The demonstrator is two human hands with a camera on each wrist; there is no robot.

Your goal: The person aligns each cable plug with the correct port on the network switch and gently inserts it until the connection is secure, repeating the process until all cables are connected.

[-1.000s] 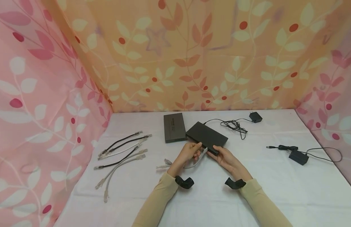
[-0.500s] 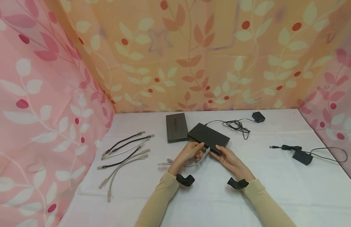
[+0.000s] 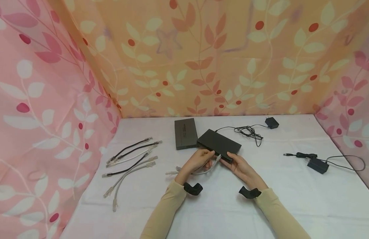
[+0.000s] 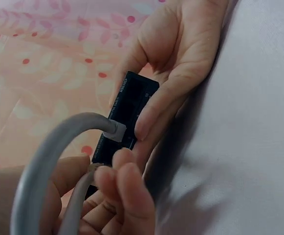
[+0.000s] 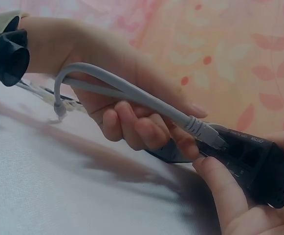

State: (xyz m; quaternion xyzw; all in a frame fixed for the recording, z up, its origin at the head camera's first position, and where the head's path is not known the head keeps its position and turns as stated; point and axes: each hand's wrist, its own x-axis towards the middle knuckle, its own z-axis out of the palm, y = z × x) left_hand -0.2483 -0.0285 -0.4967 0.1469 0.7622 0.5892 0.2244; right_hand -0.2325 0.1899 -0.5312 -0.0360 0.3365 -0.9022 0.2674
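Currently, the right hand [image 3: 242,167] grips the black box [image 3: 219,142] by its near right corner, over the back half of the white worktop [image 3: 220,212] and just beside a grey box [image 3: 185,133]. The left hand [image 3: 197,161] pinches a thin cable [image 4: 78,198] at the port face — thumb against fingers — while another grey cable [image 4: 44,159], its plug in a port, arcs past that hand.

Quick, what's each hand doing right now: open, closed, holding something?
Left hand: closed, pinching the plug end of a gray Ethernet cable.
Right hand: closed, holding the black network switch.
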